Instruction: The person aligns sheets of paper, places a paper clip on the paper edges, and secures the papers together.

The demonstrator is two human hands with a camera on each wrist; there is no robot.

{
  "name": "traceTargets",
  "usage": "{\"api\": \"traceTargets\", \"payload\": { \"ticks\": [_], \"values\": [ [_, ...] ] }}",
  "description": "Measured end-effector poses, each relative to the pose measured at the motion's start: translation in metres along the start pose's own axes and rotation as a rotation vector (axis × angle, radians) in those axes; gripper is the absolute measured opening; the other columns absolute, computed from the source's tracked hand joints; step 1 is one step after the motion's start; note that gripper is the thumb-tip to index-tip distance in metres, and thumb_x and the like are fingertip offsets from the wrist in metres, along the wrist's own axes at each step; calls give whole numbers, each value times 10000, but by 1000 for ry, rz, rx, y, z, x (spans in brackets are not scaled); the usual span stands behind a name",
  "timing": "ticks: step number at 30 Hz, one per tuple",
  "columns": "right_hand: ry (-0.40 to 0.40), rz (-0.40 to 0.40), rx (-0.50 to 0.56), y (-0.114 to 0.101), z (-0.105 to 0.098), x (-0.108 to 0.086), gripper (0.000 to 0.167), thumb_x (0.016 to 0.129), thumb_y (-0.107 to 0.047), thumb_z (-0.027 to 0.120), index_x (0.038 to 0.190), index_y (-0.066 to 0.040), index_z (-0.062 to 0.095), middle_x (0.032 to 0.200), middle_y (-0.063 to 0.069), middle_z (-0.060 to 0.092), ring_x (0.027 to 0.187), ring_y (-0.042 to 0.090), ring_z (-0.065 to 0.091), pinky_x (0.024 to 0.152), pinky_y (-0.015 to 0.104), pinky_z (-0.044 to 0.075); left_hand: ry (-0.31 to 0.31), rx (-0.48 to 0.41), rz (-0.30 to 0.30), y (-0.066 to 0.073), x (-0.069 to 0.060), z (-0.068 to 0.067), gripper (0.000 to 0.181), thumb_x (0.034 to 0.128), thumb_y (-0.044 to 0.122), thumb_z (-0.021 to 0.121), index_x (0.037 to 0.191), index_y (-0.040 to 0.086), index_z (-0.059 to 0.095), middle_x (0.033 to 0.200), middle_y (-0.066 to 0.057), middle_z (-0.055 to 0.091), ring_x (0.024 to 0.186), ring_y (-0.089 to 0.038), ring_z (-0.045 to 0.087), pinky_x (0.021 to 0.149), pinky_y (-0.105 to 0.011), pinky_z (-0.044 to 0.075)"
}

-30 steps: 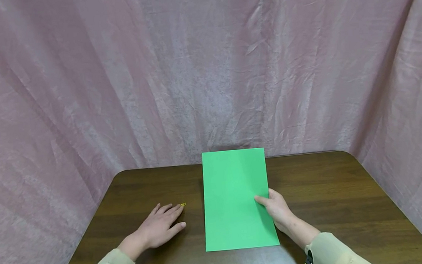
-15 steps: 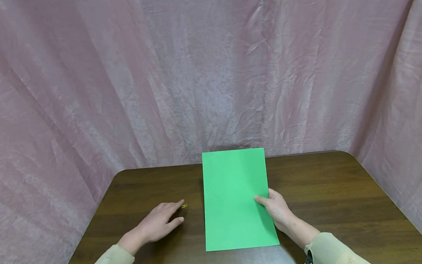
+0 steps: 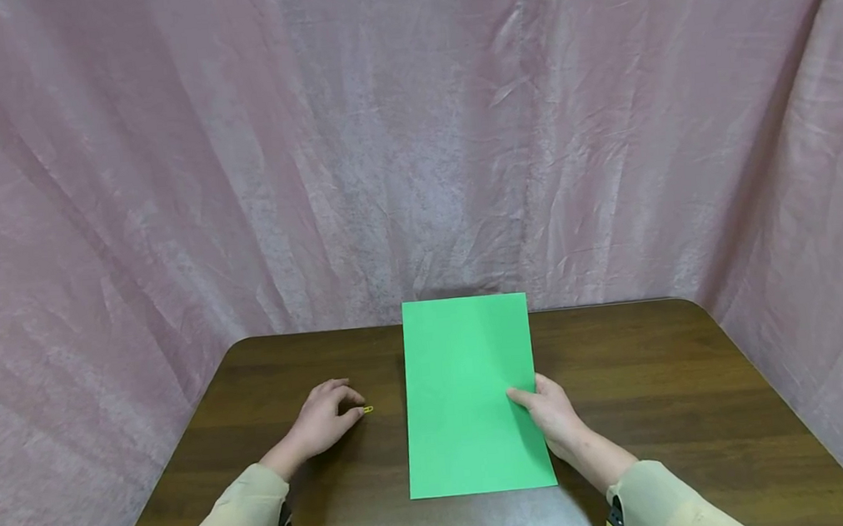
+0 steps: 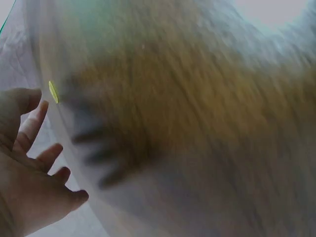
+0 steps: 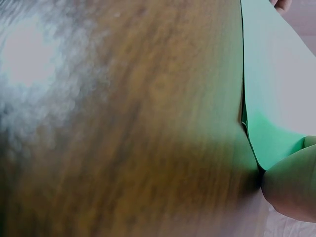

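Note:
A small yellow paper clip (image 3: 368,409) shows at the tips of my left hand (image 3: 322,414), whose thumb and forefinger pinch its near end. In the left wrist view the clip (image 4: 53,92) sticks out just past these two fingertips, and the other fingers are loosely bent. My right hand (image 3: 551,414) grips the right edge of green paper (image 3: 463,393), thumb on top and the other fingers hidden beneath. In the right wrist view the paper (image 5: 269,133) bends near the thumb (image 5: 291,185). Whether it is one sheet or several, I cannot tell.
The brown wooden table (image 3: 642,377) has rounded far corners and a shiny glare near its front. Pink curtains (image 3: 410,130) hang behind it and along both sides. A dark strap (image 3: 614,522) is on the right wrist.
My left hand was flatter, with its fingers over the clip. Now its thumb and forefinger have come together at the clip. The right hand and the green paper stay in place.

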State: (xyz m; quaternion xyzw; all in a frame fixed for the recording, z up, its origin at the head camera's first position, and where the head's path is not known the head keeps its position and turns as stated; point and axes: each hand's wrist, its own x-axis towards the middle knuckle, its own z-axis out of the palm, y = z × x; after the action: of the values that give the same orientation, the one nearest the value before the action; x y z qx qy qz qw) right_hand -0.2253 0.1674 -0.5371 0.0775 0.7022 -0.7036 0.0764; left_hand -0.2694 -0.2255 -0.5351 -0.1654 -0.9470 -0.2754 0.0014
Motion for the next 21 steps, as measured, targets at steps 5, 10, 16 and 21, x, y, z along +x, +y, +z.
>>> {"api": "traceTargets", "payload": {
  "ticks": [5,10,16,21],
  "values": [
    [-7,-8,-7,0,0,0,506,1055,-169,591,1486,46,435,1312,219,612,1003,266,676,791,428,573,16,-66,-52,-2,4,5,66,965,168,729,1029,161,746,1451,-239,527,1418,-475,352,1149,-666,248],
    [-5,-2,-9,0,0,0,477,1054,-160,589,1468,37,459,1282,208,628,986,261,680,784,424,575,29,-93,-81,-4,5,9,55,958,161,737,1012,156,740,1473,-254,501,1426,-470,342,1158,-645,256],
    [4,7,-10,0,0,0,440,1046,-140,594,1446,15,494,1240,186,652,951,250,688,772,413,578,43,-92,-85,-3,6,12,100,952,222,753,969,126,733,1490,-269,478,1429,-489,330,1159,-643,256],
    [1,6,-9,0,0,0,441,1047,-141,593,1447,13,492,1239,188,651,950,251,687,773,414,577,38,-75,-86,-2,6,13,127,964,260,740,940,137,718,1503,-266,465,1428,-506,321,1157,-653,248]
  ]
}}
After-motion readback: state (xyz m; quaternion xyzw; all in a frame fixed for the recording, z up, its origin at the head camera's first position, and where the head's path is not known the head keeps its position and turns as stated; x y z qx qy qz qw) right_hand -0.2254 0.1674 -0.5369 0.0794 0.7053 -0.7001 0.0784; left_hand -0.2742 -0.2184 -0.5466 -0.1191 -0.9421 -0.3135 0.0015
